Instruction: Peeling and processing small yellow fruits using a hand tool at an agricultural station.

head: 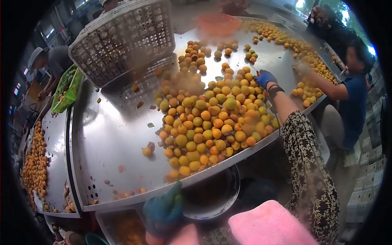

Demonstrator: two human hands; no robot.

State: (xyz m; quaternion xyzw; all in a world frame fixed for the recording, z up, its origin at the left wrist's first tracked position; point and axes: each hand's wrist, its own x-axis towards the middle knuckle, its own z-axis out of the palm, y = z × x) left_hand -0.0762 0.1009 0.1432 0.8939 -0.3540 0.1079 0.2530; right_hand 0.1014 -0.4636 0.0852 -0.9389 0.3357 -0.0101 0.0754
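Note:
A pile of yellow-orange and greenish apricots (202, 122) lies on the steel sorting table (119, 137). My right hand (265, 80), in a blue glove, reaches to the pile's far right side. Something small and dark with a reddish spot shows at its fingertips; its grip is unclear. My left hand (163, 209), in a teal glove, is blurred just off the table's front edge. It is above a white crate (105, 222) and beside a dark round basin (225, 205). Whatever may be in its fingers is hidden.
A white perforated plastic crate (128, 39) stands at the table's back left. Behind the pile is a red basin (217, 24). A co-worker (352, 88) reaches over apricots at right. Another person (50, 64) is near a green basket (68, 88). A pink cloth (269, 225) lies before me.

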